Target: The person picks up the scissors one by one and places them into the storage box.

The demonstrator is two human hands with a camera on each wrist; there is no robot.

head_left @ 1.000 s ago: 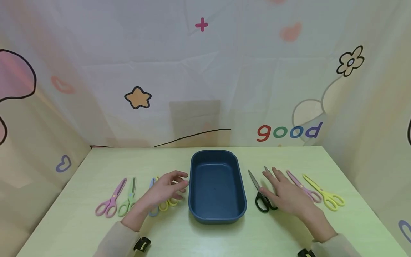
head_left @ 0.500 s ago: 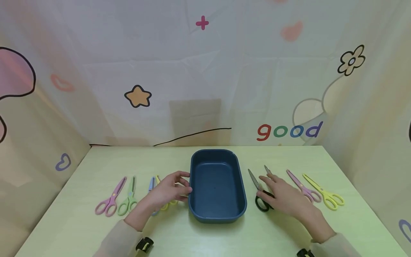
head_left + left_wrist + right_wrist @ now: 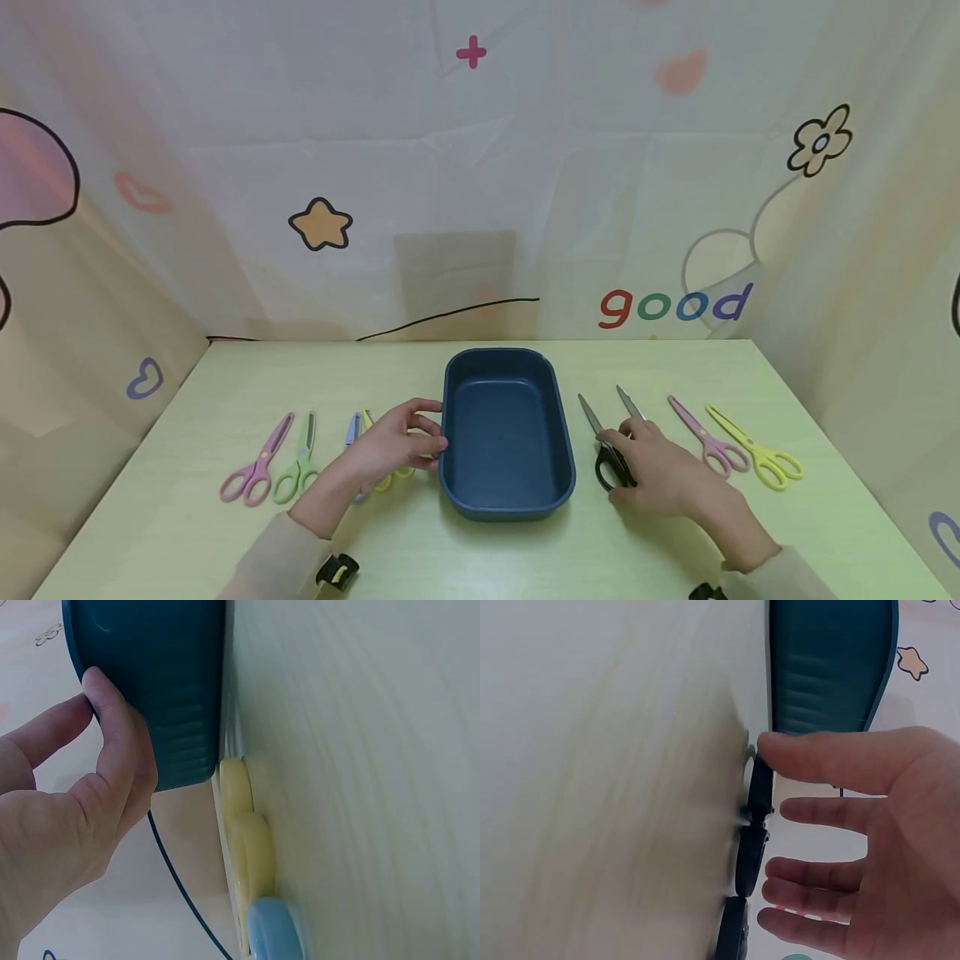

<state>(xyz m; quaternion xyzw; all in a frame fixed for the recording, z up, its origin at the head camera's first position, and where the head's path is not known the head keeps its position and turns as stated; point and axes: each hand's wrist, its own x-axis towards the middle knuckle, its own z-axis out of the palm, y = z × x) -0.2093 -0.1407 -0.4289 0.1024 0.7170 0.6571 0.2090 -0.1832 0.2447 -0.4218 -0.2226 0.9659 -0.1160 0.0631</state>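
A dark blue rectangular bin [image 3: 502, 442] stands mid-table. My left hand [image 3: 390, 442] has loosely bent fingers at its left rim; in the left wrist view the fingertips [image 3: 94, 682] lie right at the bin's edge and outer wall. To the right of the bin lie two pairs of black-handled scissors, the nearer-left scissors [image 3: 602, 471] and the other scissors [image 3: 630, 403], whose handles are hidden under my right hand [image 3: 663, 475]. That hand is low over them. In the right wrist view its thumb overlaps a black handle [image 3: 761, 784], while the other fingers reach out fairly straight with gaps.
Pink scissors [image 3: 258, 467] and green scissors [image 3: 303, 462] lie far left. Blue scissors [image 3: 354, 429] and yellow scissors [image 3: 368, 418] are partly covered by my left hand. On the right are pink-purple scissors [image 3: 705, 437] and yellow scissors [image 3: 757, 450]. A printed curtain backs the table.
My left hand has moved right to the bin's rim. My right hand has come down and slightly left over the black scissors, its fingers drawing inward.
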